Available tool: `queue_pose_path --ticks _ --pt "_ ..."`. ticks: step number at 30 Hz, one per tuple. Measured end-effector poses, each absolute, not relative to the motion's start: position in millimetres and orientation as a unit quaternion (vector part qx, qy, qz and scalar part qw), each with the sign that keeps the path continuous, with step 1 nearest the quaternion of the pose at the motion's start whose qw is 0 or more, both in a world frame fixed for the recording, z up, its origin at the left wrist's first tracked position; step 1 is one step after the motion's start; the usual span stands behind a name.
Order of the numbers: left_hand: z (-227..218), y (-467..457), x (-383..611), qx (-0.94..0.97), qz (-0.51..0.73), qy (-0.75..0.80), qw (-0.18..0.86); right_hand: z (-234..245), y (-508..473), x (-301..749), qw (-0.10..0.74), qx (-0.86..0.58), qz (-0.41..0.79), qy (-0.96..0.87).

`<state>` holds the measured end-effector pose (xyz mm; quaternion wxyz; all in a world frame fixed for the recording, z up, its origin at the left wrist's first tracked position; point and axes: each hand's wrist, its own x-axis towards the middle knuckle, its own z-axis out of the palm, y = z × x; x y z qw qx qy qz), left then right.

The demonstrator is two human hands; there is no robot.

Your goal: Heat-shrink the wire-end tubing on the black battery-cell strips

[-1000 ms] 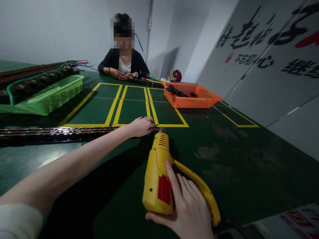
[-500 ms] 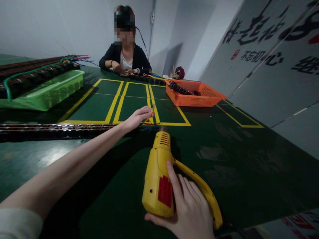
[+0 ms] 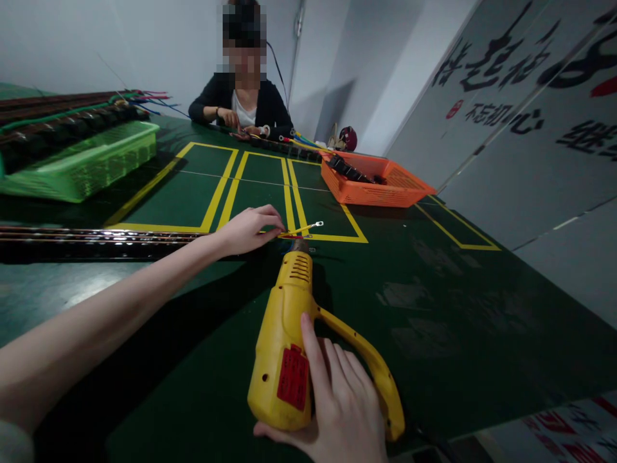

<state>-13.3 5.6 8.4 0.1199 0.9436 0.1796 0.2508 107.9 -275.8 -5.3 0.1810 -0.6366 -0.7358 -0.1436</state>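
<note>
My right hand [image 3: 337, 402] grips a yellow heat gun [image 3: 286, 350] with a red label, its nozzle pointing away from me at the wire ends. My left hand [image 3: 248, 228] reaches across the green table [image 3: 434, 289] and pinches a yellow wire with a metal ring terminal [image 3: 308, 227], holding it out to the right just beyond the nozzle. The wire comes from a long dark cable bundle [image 3: 96, 239] lying along the table to the left.
A green basket [image 3: 81, 168] with dark cable bundles stands far left. An orange basket [image 3: 380, 183] holding dark parts stands far right. Another person [image 3: 241, 103] sits at the far end, handling coloured wires. Yellow tape rectangles mark the table. White panels lean at right.
My left hand has turned the yellow wire from pointing up to pointing right, over the nozzle. The heat gun has shifted left and forward, closer to the wire ends.
</note>
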Motion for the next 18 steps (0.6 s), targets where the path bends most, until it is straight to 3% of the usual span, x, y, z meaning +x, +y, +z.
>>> queue_pose_path --ticks 18 --pt "-6 -29 -23 0.916 0.215 0.336 0.04 -12 -277 101 0.192 -0.592 -0.176 -0.763"
